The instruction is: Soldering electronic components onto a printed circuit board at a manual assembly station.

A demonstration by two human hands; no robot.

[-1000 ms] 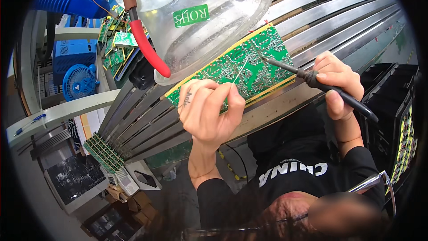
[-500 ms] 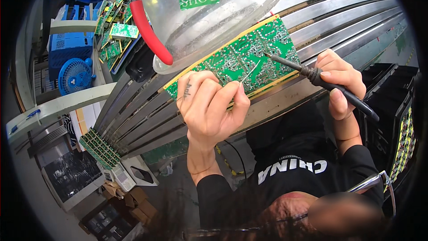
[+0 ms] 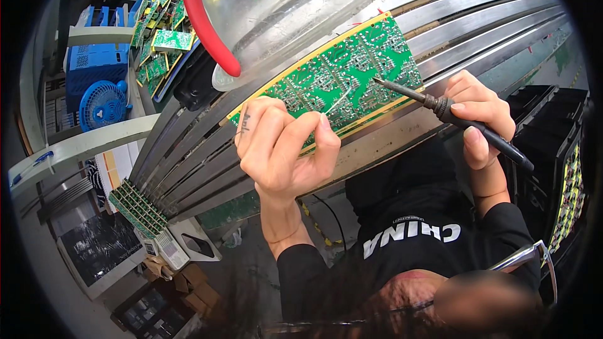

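A long green circuit board (image 3: 370, 50) with yellowish edges and many solder joints lies across metal rails. My right hand (image 3: 480, 110) grips a soldering iron (image 3: 493, 141) by its black handle. The iron's dark tip points left, over or on the middle right of the board; whether it touches cannot be told. Pinched between thumb and forefinger of my left hand (image 3: 279, 144) is a thin length of solder wire (image 3: 340, 100). It reaches up and right over the board, its end short of the iron's tip. The left fingers cover the board's lower left part.
A clear plastic tray (image 3: 301, 19) with a green label and a red curved handle (image 3: 204, 28) sit beyond the board. Several boards are piled (image 3: 169, 41) at the far left by a blue fan (image 3: 103, 105). Black racks (image 3: 534, 125) stand at the right.
My left hand has drawn back to the left with the solder wire, away from the iron's tip. The board and tray appear slightly higher in view. My right hand has barely moved.
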